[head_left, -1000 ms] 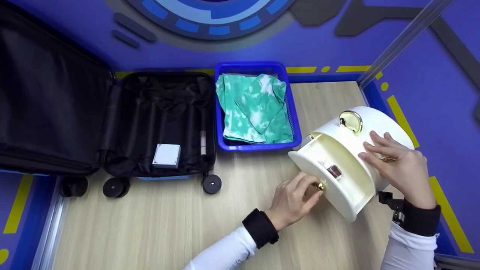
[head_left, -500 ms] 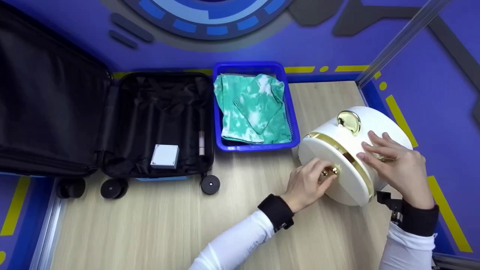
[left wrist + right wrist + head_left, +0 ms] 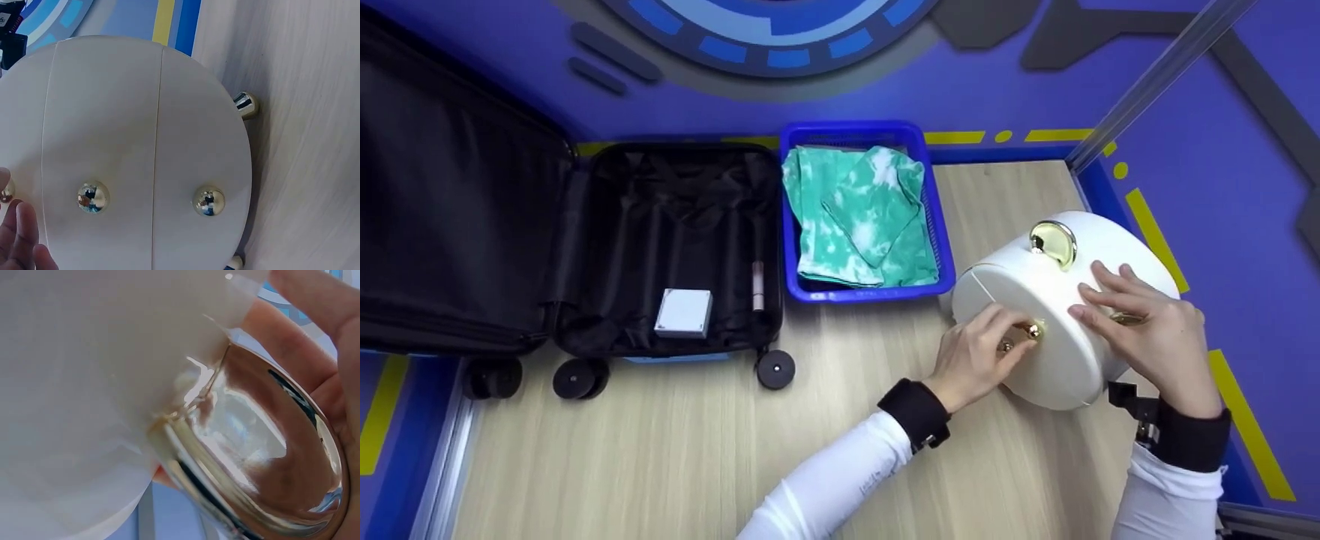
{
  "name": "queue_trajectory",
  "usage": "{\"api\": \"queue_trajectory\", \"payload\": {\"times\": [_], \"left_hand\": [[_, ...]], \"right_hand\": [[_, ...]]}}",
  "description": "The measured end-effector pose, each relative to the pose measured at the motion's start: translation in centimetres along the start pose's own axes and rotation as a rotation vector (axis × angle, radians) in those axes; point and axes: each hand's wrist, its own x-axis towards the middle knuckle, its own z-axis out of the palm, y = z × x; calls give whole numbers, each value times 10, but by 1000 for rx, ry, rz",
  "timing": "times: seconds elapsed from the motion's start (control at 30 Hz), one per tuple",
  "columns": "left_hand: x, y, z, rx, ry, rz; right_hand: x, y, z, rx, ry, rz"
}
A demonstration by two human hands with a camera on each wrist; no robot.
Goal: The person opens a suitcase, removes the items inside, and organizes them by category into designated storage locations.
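Pinching a gold knob [image 3: 1034, 331] are left fingers [image 3: 996, 321], lettering [image 3: 874, 481] on the sleeve [image 3: 834, 474] illegible.

I count two grips of my own, one left [image 3: 979, 356] and one right [image 3: 1156, 337], with two black wrist straps [image 3: 916, 414] and two white sleeves [image 3: 832, 472]. There is one glossy white rounded drawer box [image 3: 1048, 298]; I see three flat front panels [image 3: 104, 124], three round gold knobs [image 3: 93, 197], two short gold feet [image 3: 246, 105] and two curved gold ear-shaped pieces [image 3: 1061, 244]. One open black suitcase [image 3: 675, 240] has two halves and three visible wheel spots [image 3: 775, 369]. I also count one small white box [image 3: 684, 312], one slim pinkish tube [image 3: 757, 286], one blue plastic basket [image 3: 870, 296], one green-and-white folded cloth pile [image 3: 870, 217] and one pale wooden counter [image 3: 660, 450].
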Motion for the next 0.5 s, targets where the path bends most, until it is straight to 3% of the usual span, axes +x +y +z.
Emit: {"api": "queue_trajectory", "payload": {"times": [0.13, 0.33, 0.5], "left_hand": [[-8, -8, 1, 0, -20, -46], [-21, -16, 10, 63, -105, -135], [-24, -17, 17, 80, -145, -162]], "right_hand": [[0, 0, 0, 6, -6, 5], [0, 0, 0, 13, 7, 10], [0, 0, 1, 11, 13, 3]]}}
